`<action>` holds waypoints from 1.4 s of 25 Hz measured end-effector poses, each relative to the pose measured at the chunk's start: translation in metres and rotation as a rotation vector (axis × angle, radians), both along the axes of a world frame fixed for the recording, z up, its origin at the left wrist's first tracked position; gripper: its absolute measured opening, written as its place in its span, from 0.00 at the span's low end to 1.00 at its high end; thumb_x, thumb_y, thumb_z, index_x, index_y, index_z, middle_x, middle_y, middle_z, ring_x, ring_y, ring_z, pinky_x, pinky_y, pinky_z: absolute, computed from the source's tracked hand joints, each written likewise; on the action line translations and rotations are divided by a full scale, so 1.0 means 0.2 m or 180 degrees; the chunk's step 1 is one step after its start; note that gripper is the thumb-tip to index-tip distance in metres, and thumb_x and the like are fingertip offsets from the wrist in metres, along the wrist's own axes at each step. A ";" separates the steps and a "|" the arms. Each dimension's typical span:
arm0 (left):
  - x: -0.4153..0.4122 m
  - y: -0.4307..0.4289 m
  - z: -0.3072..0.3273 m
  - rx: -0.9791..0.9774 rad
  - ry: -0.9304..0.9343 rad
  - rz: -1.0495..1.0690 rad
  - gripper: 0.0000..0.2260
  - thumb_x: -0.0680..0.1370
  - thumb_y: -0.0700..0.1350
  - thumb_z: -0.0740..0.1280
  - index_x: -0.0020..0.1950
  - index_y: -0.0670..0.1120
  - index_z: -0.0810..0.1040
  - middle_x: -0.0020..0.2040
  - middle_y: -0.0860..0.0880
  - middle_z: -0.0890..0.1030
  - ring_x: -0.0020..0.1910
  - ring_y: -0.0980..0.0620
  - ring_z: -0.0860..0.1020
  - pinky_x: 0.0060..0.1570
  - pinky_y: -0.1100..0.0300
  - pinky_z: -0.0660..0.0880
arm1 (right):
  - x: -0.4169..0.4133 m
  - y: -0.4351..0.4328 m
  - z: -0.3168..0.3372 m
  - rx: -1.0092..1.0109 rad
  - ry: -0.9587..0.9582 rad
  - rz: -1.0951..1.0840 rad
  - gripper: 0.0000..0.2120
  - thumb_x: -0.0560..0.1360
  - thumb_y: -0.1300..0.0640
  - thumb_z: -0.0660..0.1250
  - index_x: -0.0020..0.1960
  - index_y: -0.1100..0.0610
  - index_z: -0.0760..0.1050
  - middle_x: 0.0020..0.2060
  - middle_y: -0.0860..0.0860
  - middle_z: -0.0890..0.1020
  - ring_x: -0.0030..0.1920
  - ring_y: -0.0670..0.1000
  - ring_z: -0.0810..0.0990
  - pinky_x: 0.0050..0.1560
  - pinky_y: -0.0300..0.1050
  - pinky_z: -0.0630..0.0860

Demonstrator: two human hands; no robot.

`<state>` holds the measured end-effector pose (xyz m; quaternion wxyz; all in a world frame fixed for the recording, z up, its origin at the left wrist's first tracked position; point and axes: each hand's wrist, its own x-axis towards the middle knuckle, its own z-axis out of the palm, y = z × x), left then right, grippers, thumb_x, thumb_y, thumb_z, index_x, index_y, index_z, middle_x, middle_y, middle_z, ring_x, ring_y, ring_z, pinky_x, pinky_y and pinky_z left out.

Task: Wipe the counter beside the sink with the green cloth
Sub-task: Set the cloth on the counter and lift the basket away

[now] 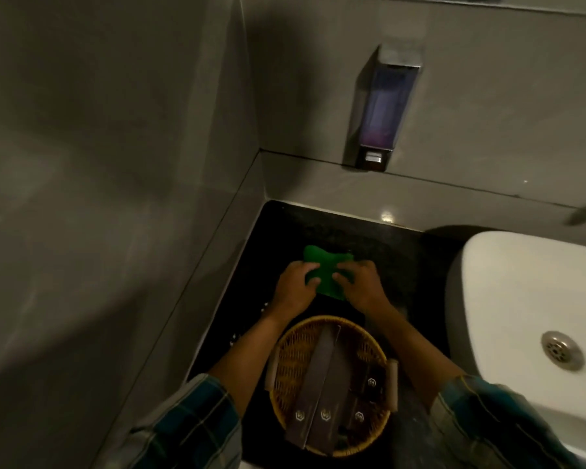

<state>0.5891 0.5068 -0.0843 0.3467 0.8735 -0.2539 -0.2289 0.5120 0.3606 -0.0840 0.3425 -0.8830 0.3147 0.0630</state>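
The green cloth [325,270] lies on the black counter [379,252] to the left of the white sink [508,292]. My left hand [293,287] grips the cloth's left edge, fingers curled over it. On the cloth's right edge my right hand [361,282] pinches the fabric. Both hands rest close together on the counter, with the cloth bunched between them.
A round wicker basket [286,360] holding several dark packets stands on the counter just in front of my hands, between my forearms. Grey walls close the counter on the left and back. A soap dispenser [383,106] hangs on the back wall. The sink drain [562,350] is at right.
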 end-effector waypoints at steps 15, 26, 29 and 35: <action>-0.65 0.34 0.17 0.0885 0.0536 -0.0522 0.15 0.77 0.52 0.66 0.62 0.48 0.77 0.42 0.45 0.85 0.40 0.48 0.83 0.46 0.50 0.81 | -1.26 0.24 0.37 0.0138 0.0558 -0.0820 0.12 0.73 0.58 0.67 0.56 0.57 0.70 0.44 0.53 0.79 0.45 0.57 0.81 0.45 0.52 0.78; -1.22 0.23 0.11 0.0194 0.1874 -0.0655 0.22 0.72 0.46 0.73 0.64 0.52 0.70 0.42 0.51 0.84 0.33 0.59 0.82 0.31 0.67 0.79 | -1.78 0.09 0.44 -0.0028 0.1220 -0.1752 0.22 0.70 0.57 0.73 0.59 0.47 0.67 0.51 0.56 0.80 0.43 0.55 0.79 0.39 0.48 0.75; -1.38 0.11 0.08 0.0159 0.1902 -0.0789 0.23 0.71 0.48 0.73 0.64 0.53 0.70 0.48 0.48 0.85 0.42 0.53 0.84 0.42 0.58 0.83 | -1.91 0.02 0.41 -0.0183 0.1425 -0.1991 0.23 0.70 0.59 0.73 0.61 0.50 0.67 0.52 0.59 0.78 0.46 0.58 0.78 0.45 0.54 0.76; -1.47 -0.01 0.02 -0.0031 0.2036 -0.1161 0.23 0.72 0.49 0.73 0.64 0.52 0.69 0.55 0.46 0.83 0.48 0.50 0.83 0.47 0.55 0.83 | -1.97 -0.03 0.39 -0.0322 0.1780 -0.2158 0.22 0.74 0.58 0.69 0.65 0.54 0.65 0.57 0.63 0.75 0.52 0.63 0.77 0.51 0.63 0.77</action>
